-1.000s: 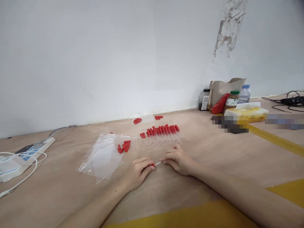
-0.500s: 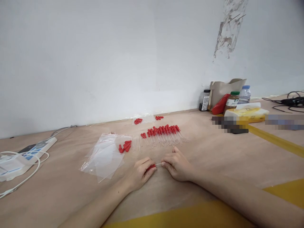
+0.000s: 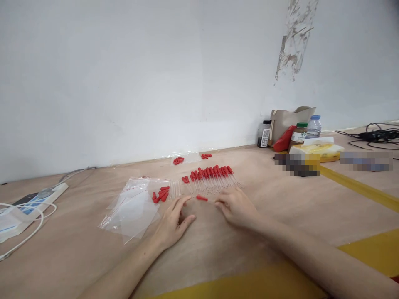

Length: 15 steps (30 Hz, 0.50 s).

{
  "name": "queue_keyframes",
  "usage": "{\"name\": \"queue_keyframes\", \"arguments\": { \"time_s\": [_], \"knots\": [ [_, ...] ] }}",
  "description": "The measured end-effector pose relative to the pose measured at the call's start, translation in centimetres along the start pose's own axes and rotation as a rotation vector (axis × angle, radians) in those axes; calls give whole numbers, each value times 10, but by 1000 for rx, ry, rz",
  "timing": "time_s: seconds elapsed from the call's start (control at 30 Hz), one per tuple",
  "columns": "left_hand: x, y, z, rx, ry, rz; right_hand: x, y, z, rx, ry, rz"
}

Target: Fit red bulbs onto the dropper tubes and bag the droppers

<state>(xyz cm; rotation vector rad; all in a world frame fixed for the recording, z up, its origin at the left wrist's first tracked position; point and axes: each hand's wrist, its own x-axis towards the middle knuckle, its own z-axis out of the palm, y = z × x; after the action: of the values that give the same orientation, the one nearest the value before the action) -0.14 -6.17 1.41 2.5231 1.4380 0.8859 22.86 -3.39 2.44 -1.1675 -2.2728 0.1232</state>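
A dropper with a red rubber bulb point(image 3: 202, 198) and a thin clear tube is pinched by its tube in my right hand point(image 3: 236, 206). Its bulb points left. My left hand point(image 3: 175, 222) is apart from it, with thumb and fingers spread and nothing in them. Just beyond my hands lies a row of assembled droppers point(image 3: 215, 172), red bulbs away from me. Left of that row are several bare clear tubes point(image 3: 175, 189). Loose red bulbs point(image 3: 162, 194) lie beside them, at the edge of some clear zip bags point(image 3: 134, 207).
More red bulbs point(image 3: 178, 160) lie by the wall on a clear bag. A power strip point(image 3: 28, 211) with white cables is at left. At the back right stand a tissue pack point(image 3: 316, 150), a jar point(image 3: 298, 135), a bottle point(image 3: 314, 126) and a grey bag point(image 3: 289, 120). Black cables point(image 3: 377, 135) lie far right.
My left hand has let go of the red bulb and opened, drawing back to the left. My right hand has moved away from me, toward the row, with the dropper.
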Motion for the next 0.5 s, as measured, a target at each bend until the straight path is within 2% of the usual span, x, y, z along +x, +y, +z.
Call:
{"name": "queue_keyframes", "arguments": {
  "time_s": [0.1,0.17,0.3,0.5],
  "knots": [
    [-2,-1,3,-47,-77,-52,18,35,1,158,30,327],
    [-1,0,3,-60,-114,-32,35,59,2,140,97,538],
    [2,3,0,-85,-161,-35,60,90,7,71,181,662],
    [1,4,-5,-100,-207,-39,61,99,15,-8,246,747]
  ]
}}
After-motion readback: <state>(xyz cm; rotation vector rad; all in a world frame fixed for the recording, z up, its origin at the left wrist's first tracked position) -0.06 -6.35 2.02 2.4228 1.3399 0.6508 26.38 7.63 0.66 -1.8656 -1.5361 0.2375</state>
